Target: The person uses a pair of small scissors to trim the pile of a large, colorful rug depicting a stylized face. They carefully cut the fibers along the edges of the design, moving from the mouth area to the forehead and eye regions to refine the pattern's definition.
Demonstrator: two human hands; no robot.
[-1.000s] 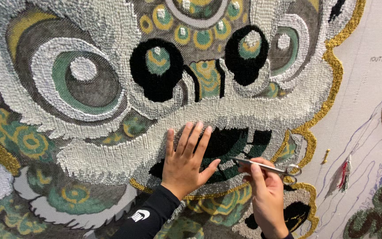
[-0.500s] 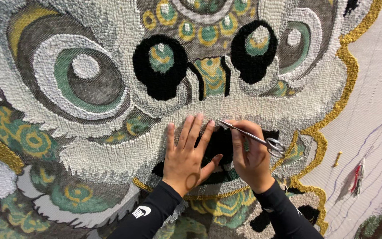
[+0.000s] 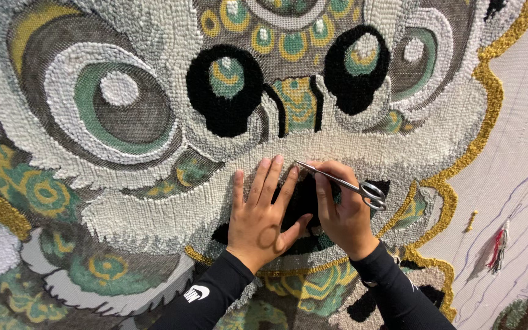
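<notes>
A large tufted rug (image 3: 154,201) with a lion-dance face in white, grey, green, black and gold fills the view. My left hand (image 3: 263,214) lies flat, fingers spread, on the black mouth patch (image 3: 304,198) below the white pile. My right hand (image 3: 342,211) grips small silver scissors (image 3: 343,182); the blades point up-left, their tips at the edge of the white pile beside my left fingertips. Both arms wear black sleeves.
Two black nostril shapes (image 3: 224,91) with green centres sit above my hands. A gold outline (image 3: 453,177) borders the face at right. Beyond it is bare backing cloth (image 3: 520,183) with drawn lines and a red-and-white yarn tuft (image 3: 499,247).
My right hand moved up and left with the scissors, from right of the mouth patch to its upper edge. The left hand stayed flat. The view drew closer.
</notes>
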